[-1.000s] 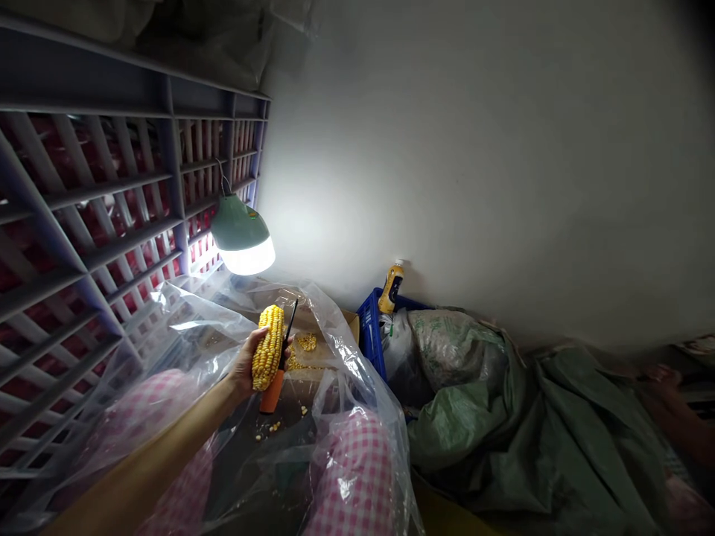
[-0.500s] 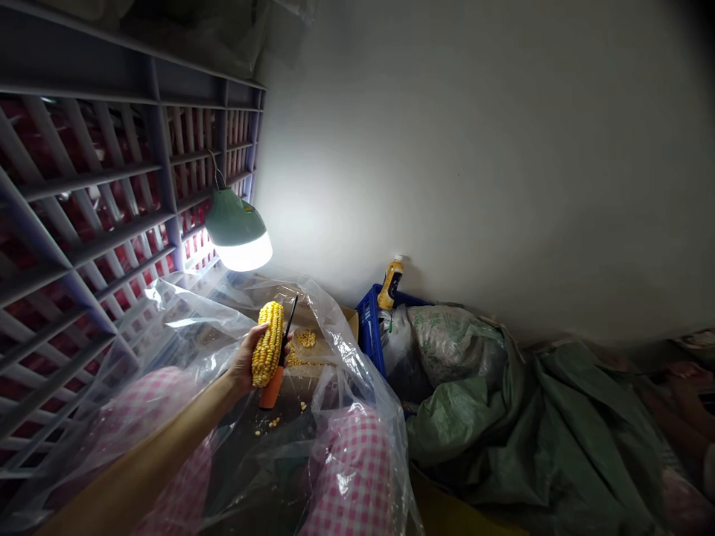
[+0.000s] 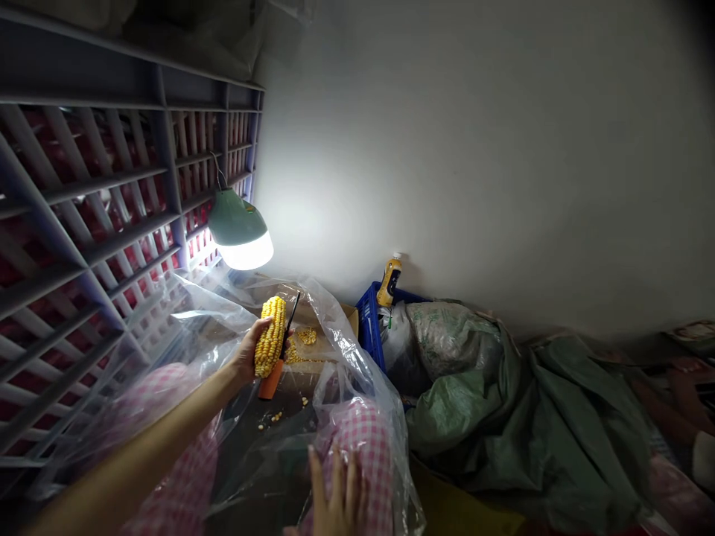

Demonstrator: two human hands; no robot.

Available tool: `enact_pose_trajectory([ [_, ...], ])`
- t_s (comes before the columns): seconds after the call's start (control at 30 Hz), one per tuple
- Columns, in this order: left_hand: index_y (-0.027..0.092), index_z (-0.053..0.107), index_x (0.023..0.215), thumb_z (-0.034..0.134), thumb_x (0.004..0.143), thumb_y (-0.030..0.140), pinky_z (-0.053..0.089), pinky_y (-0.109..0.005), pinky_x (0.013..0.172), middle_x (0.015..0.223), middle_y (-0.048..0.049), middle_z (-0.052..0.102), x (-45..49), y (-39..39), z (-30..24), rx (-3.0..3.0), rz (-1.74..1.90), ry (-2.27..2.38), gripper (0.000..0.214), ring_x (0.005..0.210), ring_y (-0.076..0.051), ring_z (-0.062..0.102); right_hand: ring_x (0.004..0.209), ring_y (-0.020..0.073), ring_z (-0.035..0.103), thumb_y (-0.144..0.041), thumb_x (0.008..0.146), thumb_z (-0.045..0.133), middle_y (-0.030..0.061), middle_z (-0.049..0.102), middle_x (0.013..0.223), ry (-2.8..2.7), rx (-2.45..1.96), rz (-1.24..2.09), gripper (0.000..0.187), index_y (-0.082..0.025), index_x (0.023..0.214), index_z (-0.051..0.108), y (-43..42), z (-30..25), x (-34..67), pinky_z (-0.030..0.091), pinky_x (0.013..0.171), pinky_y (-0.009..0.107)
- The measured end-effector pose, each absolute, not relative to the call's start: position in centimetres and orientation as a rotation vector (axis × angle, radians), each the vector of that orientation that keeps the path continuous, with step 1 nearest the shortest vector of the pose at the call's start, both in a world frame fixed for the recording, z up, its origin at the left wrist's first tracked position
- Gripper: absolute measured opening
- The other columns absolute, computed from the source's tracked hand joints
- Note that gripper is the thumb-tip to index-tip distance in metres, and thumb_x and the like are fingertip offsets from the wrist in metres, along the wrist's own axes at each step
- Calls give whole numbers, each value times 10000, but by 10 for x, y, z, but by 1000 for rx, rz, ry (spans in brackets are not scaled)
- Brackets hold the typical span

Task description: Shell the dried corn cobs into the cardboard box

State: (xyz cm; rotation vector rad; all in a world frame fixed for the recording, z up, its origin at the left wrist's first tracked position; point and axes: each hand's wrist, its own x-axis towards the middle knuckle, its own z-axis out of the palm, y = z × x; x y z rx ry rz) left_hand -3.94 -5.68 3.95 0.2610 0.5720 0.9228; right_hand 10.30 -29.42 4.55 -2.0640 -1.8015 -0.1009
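Observation:
My left hand is closed around a yellow corn cob, holding it upright. Against the cob's right side lies a tool with an orange handle and a thin dark shaft; the same hand seems to grip it, though the fingers are mostly behind the cob. Down at the bottom edge, my right hand has its fingers spread and holds nothing, over the pink checked cloth on my right leg. Loose corn kernels lie on cardboard beyond the cob, and a few more are scattered below it.
Clear plastic sheeting drapes around my legs. A lit lamp hangs from slatted purple-grey crates. Rightward are a blue basket, a yellow bottle, a stuffed sack and green tarpaulin. Another person's arm shows far right.
My right hand has come into view at the bottom with its fingers apart. The cob and orange-handled tool in my left hand sit slightly higher in the picture.

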Motion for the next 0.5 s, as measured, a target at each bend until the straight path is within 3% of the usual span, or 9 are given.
enact_pose_trajectory([
  [0.03,113,576,964,546,736,317,538,-320,511,857,-107,672,-42,-55,41,276,912,577,308,602,-190,639,1113,407,470,-299,670,628,133,546,1219,-1778,-2129,-120,504,-256,1168,561,-294,29,111,376,861,570],
  [0.1,110,580,957,544,734,310,535,-320,496,852,-108,671,-48,-51,45,311,905,584,301,597,-192,637,1054,340,529,-167,713,564,77,611,1133,-1754,-2193,-115,425,-306,1113,595,-295,3,124,385,868,514],
  [0.23,114,573,957,545,728,294,529,-319,475,835,-110,668,-62,-41,53,376,920,626,293,585,-195,634,803,264,595,-24,712,460,27,675,839,-1803,-2129,-119,415,-321,922,661,-287,-5,141,427,719,427],
  [0.33,106,562,971,530,735,299,529,-331,476,798,-113,663,-70,-34,61,396,919,661,307,584,-205,633,791,211,591,-32,762,409,20,664,856,-1835,-1965,-147,374,-273,885,667,-274,21,158,444,730,362],
  [0.5,99,556,969,468,777,300,510,-306,468,770,-112,664,-76,-27,76,452,926,644,291,567,-187,610,815,160,600,-213,856,422,54,647,884,-1667,-1748,-328,259,-198,863,681,-249,74,192,477,746,263],
])
